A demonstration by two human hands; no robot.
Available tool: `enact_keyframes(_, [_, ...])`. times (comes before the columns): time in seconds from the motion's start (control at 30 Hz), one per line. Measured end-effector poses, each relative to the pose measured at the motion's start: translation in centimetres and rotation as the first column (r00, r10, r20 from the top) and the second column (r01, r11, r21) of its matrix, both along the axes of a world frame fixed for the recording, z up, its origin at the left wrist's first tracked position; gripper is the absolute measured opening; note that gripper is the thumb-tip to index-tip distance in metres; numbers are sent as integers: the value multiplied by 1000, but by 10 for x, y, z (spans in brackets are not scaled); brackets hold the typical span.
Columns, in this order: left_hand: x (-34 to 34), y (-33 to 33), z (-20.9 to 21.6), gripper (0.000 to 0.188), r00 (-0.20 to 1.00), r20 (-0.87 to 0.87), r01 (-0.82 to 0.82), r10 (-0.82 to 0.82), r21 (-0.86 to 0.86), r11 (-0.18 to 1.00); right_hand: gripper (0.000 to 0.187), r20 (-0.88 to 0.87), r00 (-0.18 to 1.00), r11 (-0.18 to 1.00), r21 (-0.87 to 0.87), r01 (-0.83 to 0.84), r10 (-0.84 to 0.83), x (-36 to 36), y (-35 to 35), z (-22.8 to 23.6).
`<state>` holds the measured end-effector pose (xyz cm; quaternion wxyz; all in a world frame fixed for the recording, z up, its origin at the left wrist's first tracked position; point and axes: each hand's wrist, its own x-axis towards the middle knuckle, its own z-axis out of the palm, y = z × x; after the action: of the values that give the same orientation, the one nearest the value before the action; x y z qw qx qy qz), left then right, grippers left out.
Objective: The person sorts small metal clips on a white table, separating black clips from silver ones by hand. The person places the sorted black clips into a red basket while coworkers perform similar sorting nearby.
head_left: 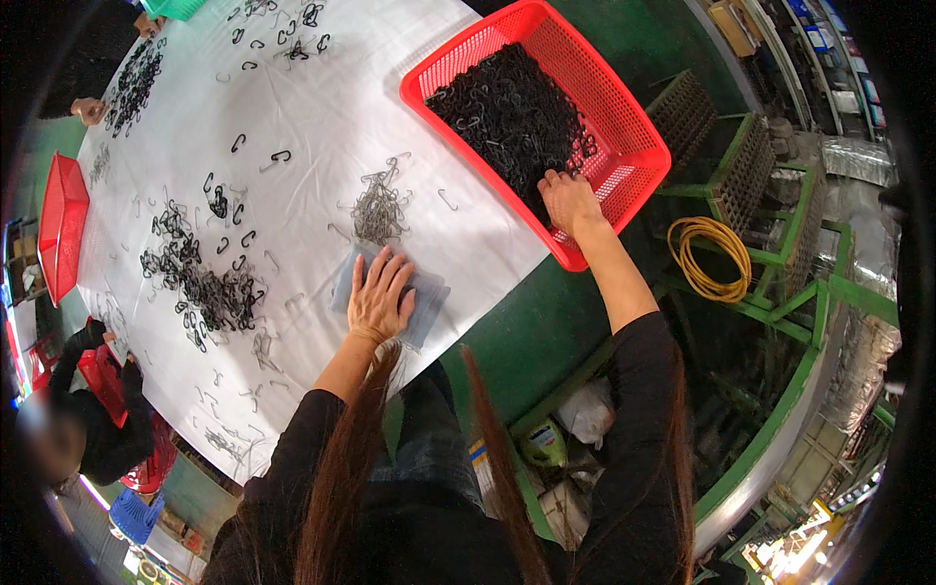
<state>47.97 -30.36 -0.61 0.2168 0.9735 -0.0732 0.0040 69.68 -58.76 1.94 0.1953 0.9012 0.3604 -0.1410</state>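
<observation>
My left hand (378, 300) lies flat with fingers spread on a stack of clear bluish plastic bags (425, 310) near the table's front edge. Just beyond its fingertips is a small heap of thin silvery wire hooks (378, 213). My right hand (570, 203) reaches into a red perforated plastic basket (624, 136) at the table's right edge. Its fingers are curled into the black hooks (517, 107) that fill much of that basket; the fingertips are partly hidden among them.
White cloth (322, 127) covers the table. More black hooks (210, 288) lie scattered at left, with other piles farther back. Co-workers' hands (90, 110) show at the left edge, near another red basket (62, 224). At right stand green metal racks and a coiled yellow hose (710, 258).
</observation>
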Motion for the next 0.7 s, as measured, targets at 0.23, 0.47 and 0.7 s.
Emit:
enact_keyframes(0.23, [-2, 2, -3, 39, 999, 33, 9, -9, -13, 1000, 19, -174, 922, 869, 311, 384, -345, -1, -14, 51])
enact_keyframes(0.47, [-5, 2, -6, 35, 999, 51, 3, -3, 7, 1000, 18, -311, 776, 444, 678, 586, -549, -27, -20, 58])
enact_keyframes(0.7, [-1, 6, -10, 24, 994, 48, 90, -95, 98, 991, 19, -393, 729, 19, 874, 486, -561, -41, -20, 56])
